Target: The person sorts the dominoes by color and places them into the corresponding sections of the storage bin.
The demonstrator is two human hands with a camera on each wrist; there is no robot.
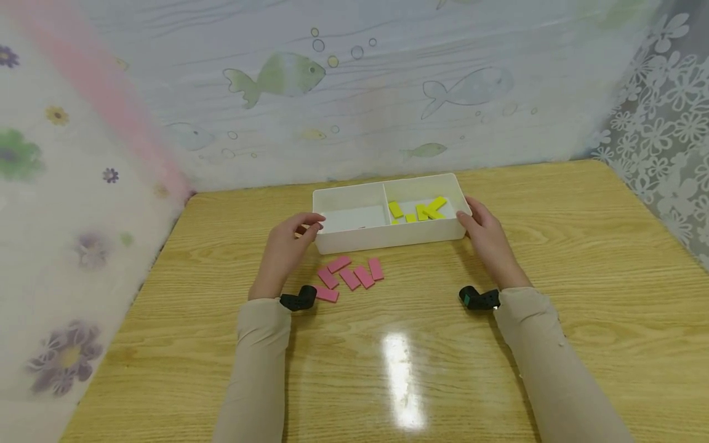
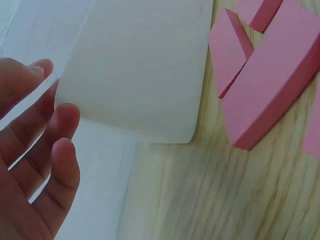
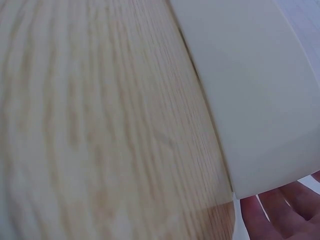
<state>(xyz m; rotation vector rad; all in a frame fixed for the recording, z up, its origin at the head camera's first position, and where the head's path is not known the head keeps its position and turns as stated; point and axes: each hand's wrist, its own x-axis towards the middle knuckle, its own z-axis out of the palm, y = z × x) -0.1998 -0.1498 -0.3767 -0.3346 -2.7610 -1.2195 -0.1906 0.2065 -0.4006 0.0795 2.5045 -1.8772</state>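
A white two-compartment box [image 1: 390,237] stands toward the back of the wooden table. My left hand [image 1: 287,249] pinches its left end at the rim, thumb and fingertips at the wall in the left wrist view. At the opposite end, my right hand [image 1: 488,241] grips the box, thumb over the rim and fingers along the outside. Several yellow tiles [image 1: 422,212] lie scattered in the right compartment. In the left compartment a tiny dark sliver peeks over the front wall, which hides part of the floor. Several pink tiles [image 1: 349,279] lie on the table before the box, beside my left wrist.
The wooden table [image 1: 421,363] reaches a fish-patterned wall [image 1: 376,123] behind the box. Another wall [image 1: 72,246], with painted flowers, borders it on the left, and a flowered grey panel [image 1: 670,111] on the right. Black wrist devices [image 1: 299,299] sit on both wrists.
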